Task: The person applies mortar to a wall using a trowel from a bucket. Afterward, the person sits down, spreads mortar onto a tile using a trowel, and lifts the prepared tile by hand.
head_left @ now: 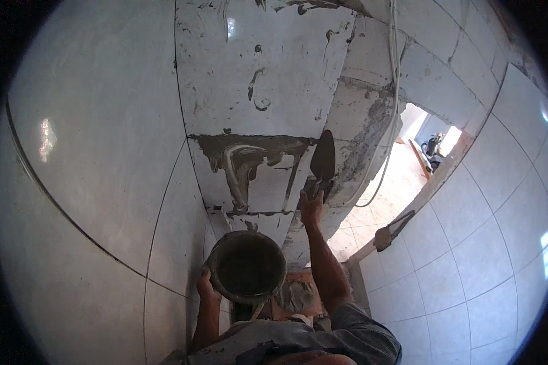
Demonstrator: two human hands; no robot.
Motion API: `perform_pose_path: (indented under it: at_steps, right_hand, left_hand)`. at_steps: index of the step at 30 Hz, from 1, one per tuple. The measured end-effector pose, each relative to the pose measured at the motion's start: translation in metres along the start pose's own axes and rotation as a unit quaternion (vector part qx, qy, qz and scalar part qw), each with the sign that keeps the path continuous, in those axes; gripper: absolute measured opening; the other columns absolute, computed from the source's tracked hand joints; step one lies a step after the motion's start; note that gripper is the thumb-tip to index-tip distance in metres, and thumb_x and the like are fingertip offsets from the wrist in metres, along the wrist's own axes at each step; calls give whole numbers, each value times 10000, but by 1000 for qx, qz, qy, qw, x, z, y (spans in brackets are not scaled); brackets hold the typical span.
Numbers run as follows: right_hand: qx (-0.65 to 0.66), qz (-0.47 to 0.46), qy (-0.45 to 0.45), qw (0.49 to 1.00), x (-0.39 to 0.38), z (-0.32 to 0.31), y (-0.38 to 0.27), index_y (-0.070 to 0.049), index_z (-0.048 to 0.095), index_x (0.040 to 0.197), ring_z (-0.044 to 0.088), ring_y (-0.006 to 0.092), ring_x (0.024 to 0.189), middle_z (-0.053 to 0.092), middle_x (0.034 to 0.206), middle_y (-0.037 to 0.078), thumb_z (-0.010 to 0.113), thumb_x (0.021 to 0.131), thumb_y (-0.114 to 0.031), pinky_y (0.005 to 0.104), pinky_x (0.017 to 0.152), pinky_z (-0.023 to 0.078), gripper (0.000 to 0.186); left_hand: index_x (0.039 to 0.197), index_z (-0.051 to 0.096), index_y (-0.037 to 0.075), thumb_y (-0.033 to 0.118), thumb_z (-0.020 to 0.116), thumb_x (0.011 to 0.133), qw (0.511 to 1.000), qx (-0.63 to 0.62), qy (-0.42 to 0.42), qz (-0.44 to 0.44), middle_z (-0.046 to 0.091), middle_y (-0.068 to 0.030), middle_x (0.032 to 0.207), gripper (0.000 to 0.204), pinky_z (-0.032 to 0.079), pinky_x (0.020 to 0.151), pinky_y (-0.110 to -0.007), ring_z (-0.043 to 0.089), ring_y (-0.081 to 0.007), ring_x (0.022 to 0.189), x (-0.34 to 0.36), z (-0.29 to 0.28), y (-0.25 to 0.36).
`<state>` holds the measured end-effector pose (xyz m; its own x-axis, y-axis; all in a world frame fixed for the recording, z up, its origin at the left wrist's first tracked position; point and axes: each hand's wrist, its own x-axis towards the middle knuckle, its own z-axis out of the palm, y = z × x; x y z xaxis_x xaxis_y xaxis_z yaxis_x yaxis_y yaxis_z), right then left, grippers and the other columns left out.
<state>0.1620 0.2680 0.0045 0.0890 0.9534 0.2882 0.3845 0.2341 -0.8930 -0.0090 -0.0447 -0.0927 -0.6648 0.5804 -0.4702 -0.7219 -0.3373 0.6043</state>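
Sleeve: grey, at lower edge
Left hand: curled against the bucket, fingers mostly hidden
Right hand: closed around the trowel's handle
Bucket: round, dark, below the smeared mortar
Trowel: dark blade, pointing up beside mortar

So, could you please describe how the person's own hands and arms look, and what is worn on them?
The left hand and right hand are bare, without gloves. Both forearms are uncovered, and no watch or bracelet shows. A short, dark grey sleeve covers the upper right arm; the left sleeve cannot be made out clearly.
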Motion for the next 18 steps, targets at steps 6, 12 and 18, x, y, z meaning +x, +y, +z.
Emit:
perform_pose_path:
  at_steps: [6, 12, 18]
  right_hand:
    - [96, -99, 30, 990, -24, 28, 14, 28, 446, 1050, 566, 290, 813, 584, 902, 198, 664, 752, -293, 380, 741, 440, 489]
    - [173, 95, -138, 970, -48, 61, 1, -36, 463, 989, 526, 171, 592, 527, 731, 77, 656, 763, -257, 337, 525, 435, 369]
    - [69, -81, -81, 991, -37, 77, 8, -21, 454, 1002, 563, 226, 662, 553, 752, 115, 650, 764, -266, 375, 577, 445, 394]
  left_hand:
    - [1204, 413, -55, 194, 470, 878, 999, -5, 26, -28, 465, -195, 1191, 414, 365, 946, -443, 467, -330, 1082, -1, 7, 1]
    - [1194, 422, -56, 202, 473, 879, 997, -16, -69, 8, 473, -201, 1179, 410, 367, 949, -457, 469, -343, 1078, -2, 5, -6]
    - [1188, 435, -46, 189, 481, 865, 999, 18, -9, -39, 488, -194, 1163, 402, 375, 943, -456, 482, -332, 1064, -1, 8, -10]
